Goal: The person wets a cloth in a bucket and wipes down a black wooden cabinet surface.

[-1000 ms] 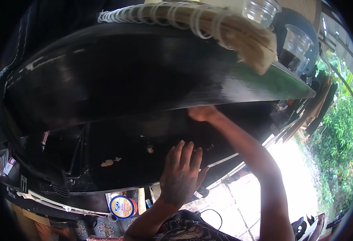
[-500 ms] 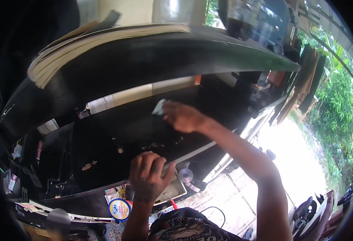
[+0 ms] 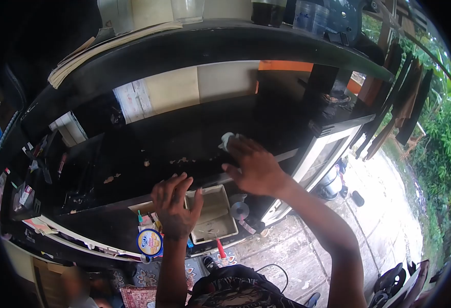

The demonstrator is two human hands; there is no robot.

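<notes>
My right hand (image 3: pixel 255 165) presses a crumpled pale cloth (image 3: pixel 228 141) on the black shelf surface (image 3: pixel 174 138), its fingers over the cloth's right side. My left hand (image 3: pixel 177 204) is at the front edge of that surface, fingers spread, holding nothing. Between the hands and further left, light flakes or worn patches (image 3: pixel 111 178) mark the black surface. Just below and right of my left hand lies a cream tray (image 3: pixel 213 215).
Above is a black upper shelf (image 3: pixel 220 46) with a paper stack (image 3: pixel 107 49) and clear cups (image 3: pixel 310 19). Below are a blue-rimmed round tub (image 3: pixel 149 242), a tape roll (image 3: pixel 240 210) and a red-tipped object (image 3: pixel 220 249). Part of another person shows blurred at lower left.
The view has tilted, showing more of the lower surface. My right hand has come out from beneath the upper shelf with the cloth and moved towards the front edge.
</notes>
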